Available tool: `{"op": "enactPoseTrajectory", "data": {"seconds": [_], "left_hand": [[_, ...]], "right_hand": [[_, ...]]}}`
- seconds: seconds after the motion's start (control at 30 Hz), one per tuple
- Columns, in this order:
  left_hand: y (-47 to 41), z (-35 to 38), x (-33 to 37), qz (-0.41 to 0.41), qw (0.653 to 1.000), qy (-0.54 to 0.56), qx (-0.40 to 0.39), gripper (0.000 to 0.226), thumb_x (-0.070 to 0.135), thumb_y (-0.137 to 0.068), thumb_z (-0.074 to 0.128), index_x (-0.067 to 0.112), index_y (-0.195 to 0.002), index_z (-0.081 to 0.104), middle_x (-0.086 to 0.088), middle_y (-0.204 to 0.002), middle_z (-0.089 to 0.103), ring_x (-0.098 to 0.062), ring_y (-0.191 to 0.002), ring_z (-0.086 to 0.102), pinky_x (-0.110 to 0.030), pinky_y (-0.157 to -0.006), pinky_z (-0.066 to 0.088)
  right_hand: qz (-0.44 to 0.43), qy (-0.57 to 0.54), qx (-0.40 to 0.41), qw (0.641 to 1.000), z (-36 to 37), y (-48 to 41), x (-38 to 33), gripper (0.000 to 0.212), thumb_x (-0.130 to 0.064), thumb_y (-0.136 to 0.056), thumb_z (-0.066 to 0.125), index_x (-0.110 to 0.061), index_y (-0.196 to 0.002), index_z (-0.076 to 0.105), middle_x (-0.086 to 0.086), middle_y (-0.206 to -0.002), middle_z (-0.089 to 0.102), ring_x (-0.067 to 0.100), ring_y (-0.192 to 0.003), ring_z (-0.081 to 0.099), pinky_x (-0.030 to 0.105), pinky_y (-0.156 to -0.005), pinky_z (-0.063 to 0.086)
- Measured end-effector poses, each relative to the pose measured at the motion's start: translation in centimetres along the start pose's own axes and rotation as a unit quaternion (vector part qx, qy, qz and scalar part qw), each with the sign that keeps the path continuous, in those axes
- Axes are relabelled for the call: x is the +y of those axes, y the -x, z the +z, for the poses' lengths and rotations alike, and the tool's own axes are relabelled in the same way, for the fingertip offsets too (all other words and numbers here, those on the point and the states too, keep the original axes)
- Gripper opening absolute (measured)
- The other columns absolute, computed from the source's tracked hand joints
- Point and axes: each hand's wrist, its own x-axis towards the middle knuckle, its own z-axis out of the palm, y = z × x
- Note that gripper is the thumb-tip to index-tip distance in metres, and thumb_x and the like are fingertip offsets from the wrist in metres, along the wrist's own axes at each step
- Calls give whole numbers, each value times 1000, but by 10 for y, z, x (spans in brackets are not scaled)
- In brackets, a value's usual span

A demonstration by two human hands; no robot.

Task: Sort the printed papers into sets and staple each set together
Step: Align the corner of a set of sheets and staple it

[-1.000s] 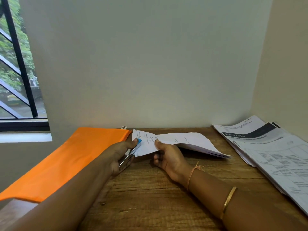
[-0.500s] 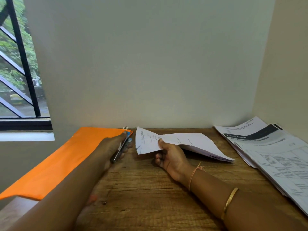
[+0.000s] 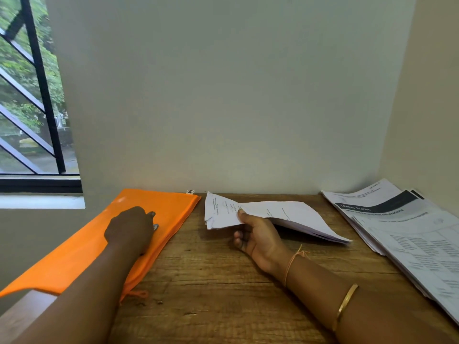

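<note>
**Setting the stapler down while one set is held at its corner**

Resting on the flat orange zip pouch point(image 3: 139, 234) at the left of the wooden desk point(image 3: 223, 281), our left hand point(image 3: 130, 229) is curled over a small object with a blue tip point(image 3: 155, 227); we take it for the stapler, though the hand hides nearly all of it, and we cannot tell whether the fingers grip it or merely cover it. Our right hand point(image 3: 258, 238) is closed in a pinch on the thin set of white printed papers point(image 3: 273, 217), thumb on top near the left corner, fingers beneath.

What could go wrong, in our judgement: the set is held at one end only, so its far end sags toward the desk, and if the corner staple is missing or weak the sheets could fan apart and slip. The stapler could also slide off the slick pouch.

The held set lies between our two hands' sides of the desk, well apart from the left hand, while the larger spread stack of printed sheets with a dark banner point(image 3: 397, 224) waits at the far right, untouched by either hand.
</note>
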Motion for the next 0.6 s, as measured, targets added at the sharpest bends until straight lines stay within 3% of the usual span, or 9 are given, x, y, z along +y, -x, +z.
{"op": "enactPoseTrajectory", "data": {"seconds": [0.17, 0.3, 0.43, 0.5, 0.6], "left_hand": [[0, 2, 1, 16, 999, 25, -12, 32, 38, -93, 54, 8, -104, 54, -15, -107, 59, -33, -97, 56, -31, -67, 39], [6, -1, 6, 57, 997, 20, -42, 26, 30, -83, 70, 19, -105, 61, -11, -113, 52, -31, -99, 56, -29, -69, 41], [9, -4, 7, 41, 998, 6, -49, 31, 30, -84, 69, 22, -112, 60, -11, -119, 49, -34, -110, 50, -35, -82, 44], [10, -5, 11, 64, 998, 4, -6, 35, 36, -86, 65, 20, -117, 59, -12, -121, 51, -34, -114, 47, -38, -87, 43], [17, -8, 28, 111, 976, 172, 72, 35, 36, -92, 56, 12, -116, 60, -11, -116, 61, -29, -108, 55, -35, -85, 42]], "right_hand": [[2, 3, 0, 1000, 0, 0, 0, 19, -19, -97, 52, -9, -112, 59, 8, -91, 64, 11, -61, 52, 22, -51, 45], [2, 3, -2, 1000, 0, 2, 0, 17, -19, -97, 52, -9, -109, 59, 8, -90, 65, 12, -61, 53, 22, -52, 46], [4, 1, -3, 1000, 1, 3, -1, 18, -19, -97, 51, -9, -110, 59, 8, -90, 65, 12, -62, 53, 21, -52, 47], [6, -1, -5, 1000, 1, 3, -1, 19, -18, -97, 51, -9, -112, 59, 8, -90, 65, 12, -62, 53, 21, -52, 47], [9, -5, -10, 1000, 1, 4, -2, 19, -19, -97, 50, -9, -112, 58, 9, -89, 66, 12, -62, 54, 22, -53, 47]]}}
